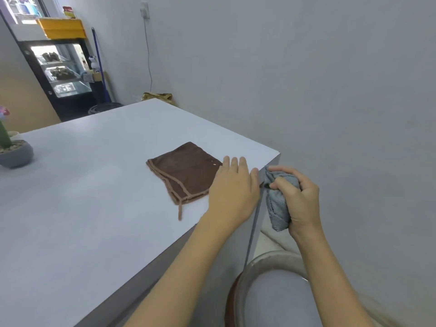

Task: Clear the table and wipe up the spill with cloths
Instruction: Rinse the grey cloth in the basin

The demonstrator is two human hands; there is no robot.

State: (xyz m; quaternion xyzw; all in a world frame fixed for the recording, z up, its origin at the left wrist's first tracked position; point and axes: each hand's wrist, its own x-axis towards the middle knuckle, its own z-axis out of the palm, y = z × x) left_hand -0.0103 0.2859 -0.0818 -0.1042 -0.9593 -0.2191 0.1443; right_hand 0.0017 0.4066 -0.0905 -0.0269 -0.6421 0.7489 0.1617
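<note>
A brown cloth (185, 172) lies folded flat on the white table (94, 197), near its right corner. My left hand (232, 192) rests flat on the table edge with straight fingers, its fingertips over the cloth's right side. My right hand (298, 199) grips a bunched grey-blue cloth (278, 208) just past the table's right side, pressed against the corner edge. No spill is plainly visible on the tabletop.
A round basin (271, 291) sits on the floor below my right hand. A potted plant in a grey bowl (14, 154) stands at the table's left edge. A grey wall runs close on the right. A glass display fridge (61, 74) stands at the back left.
</note>
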